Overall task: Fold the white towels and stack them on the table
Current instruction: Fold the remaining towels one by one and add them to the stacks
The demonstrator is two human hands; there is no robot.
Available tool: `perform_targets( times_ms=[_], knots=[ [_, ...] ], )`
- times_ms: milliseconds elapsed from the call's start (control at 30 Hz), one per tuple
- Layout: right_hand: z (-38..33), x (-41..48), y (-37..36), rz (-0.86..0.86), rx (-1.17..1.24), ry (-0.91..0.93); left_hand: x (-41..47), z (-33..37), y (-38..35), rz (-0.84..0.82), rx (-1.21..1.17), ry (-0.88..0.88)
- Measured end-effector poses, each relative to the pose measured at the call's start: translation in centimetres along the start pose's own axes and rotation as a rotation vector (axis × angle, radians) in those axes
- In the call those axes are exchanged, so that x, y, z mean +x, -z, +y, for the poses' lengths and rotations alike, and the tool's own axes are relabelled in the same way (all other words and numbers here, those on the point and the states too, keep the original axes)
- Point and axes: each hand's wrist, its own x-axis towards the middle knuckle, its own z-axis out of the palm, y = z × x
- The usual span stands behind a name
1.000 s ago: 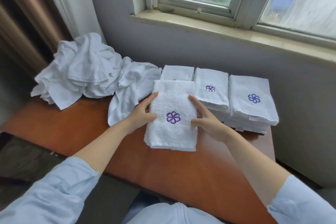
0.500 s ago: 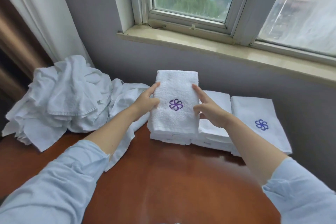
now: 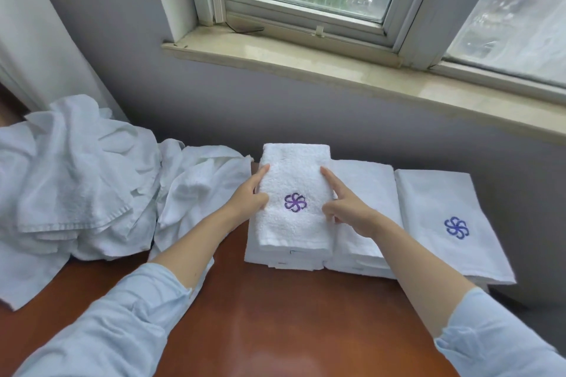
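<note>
A folded white towel with a purple flower emblem lies on top of the leftmost stack of folded towels, on the brown table. My left hand holds its left edge, thumb on top. My right hand holds its right edge, with the index finger stretched along the top. Two more folded stacks stand to the right: a middle stack, and a right stack with a blue emblem. A heap of unfolded white towels covers the table's left side.
The stacks sit against a grey wall under a window sill. A white curtain hangs at the far left. Bare wood shows on the near part of the table, in front of the stacks.
Both hands carried the folded towel from the middle of the table back onto the leftmost stack, where it has settled. The view has moved closer to the wall.
</note>
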Motion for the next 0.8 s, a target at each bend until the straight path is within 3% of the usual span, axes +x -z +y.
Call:
perform_targets(
  times_ms=[333, 567, 700, 800],
  knots=[
    [0.3, 0.8, -0.9, 0.078, -0.344, 0.009, 1.4, -2.1, 0.0, 0.022, 0.097, -0.045],
    [0.3, -2.9, -2.7, 0.270, -1.004, 0.180, -2.1, -1.9, -1.0, 0.120, 0.391, -0.089],
    [-0.6, -5.2, -3.5, 0.179, -1.106, 0.346, -5.8, -1.2, -2.1, 0.075, 0.555, -0.109],
    [-1.7, -6.8, -4.5, 0.095, -1.130, 0.456, -8.9, -0.8, -2.0, 0.133, 0.588, -0.111]
  ],
)
